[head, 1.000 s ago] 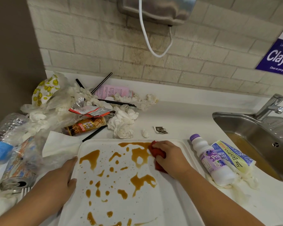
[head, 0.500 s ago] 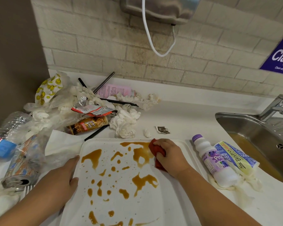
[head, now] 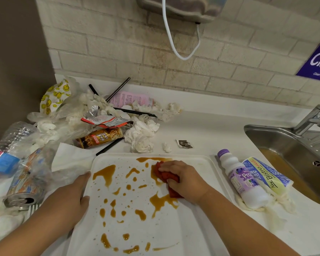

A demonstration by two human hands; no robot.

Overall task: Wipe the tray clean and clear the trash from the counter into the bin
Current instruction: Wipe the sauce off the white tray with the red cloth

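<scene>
Gripping a bunched red cloth (head: 169, 177), the right hand (head: 185, 182) was seen with fingers curled round it, pressed onto the far middle of the white tray (head: 201, 163). Tray was set on the counter (head: 211, 126), near centre, and was spattered with brown spills (head: 161, 200). Left hand (head: 72, 198) was laid on the tray's left rim, fingers straight, nothing grasped. Right of the tray a white bottle (head: 242, 180), purple cap on, was laid on its side beside a printed wrapper (head: 264, 172); contents could not be told. Sink (head: 277, 137) at far right was part-filled with brownish liquid (head: 288, 172). At left, a drink can (head: 26, 183) was tipped over, mouth open, beside a crushed clear bottle (head: 9, 145), with crumpled tissues (head: 142, 139) farther back.
</scene>
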